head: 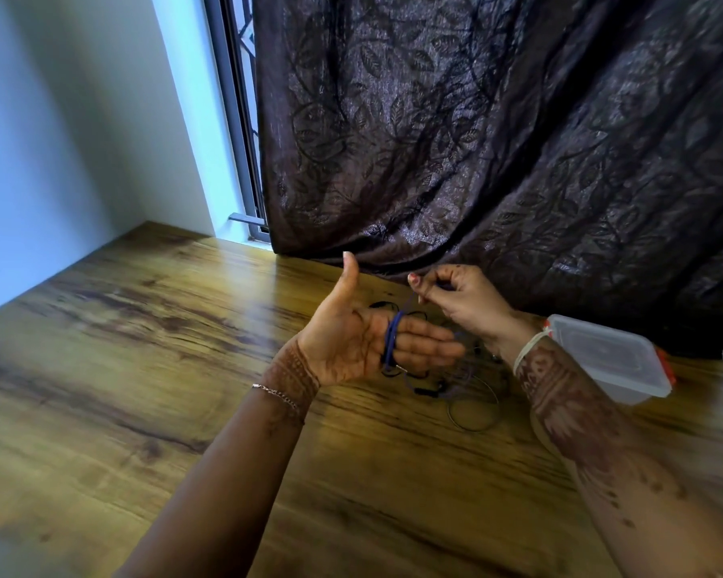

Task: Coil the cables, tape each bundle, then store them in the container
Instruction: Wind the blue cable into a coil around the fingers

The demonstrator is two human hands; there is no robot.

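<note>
My left hand point(351, 340) is held flat, palm up, thumb raised, above the wooden table. A blue cable point(391, 340) is wound in several turns around its fingers. My right hand point(460, 298) hovers just behind and to the right, its fingertips pinched on the free end of that blue cable. Below the hands, other thin cables point(456, 390), black and purple, lie tangled on the table. A clear plastic container point(610, 356) with its lid on and orange clips stands at the right, partly behind my right forearm.
The wooden table point(184, 348) stretches left and toward me. A dark patterned curtain point(497, 139) hangs behind the hands and rests on the table's far edge. A white wall and window frame point(234, 118) stand at the left.
</note>
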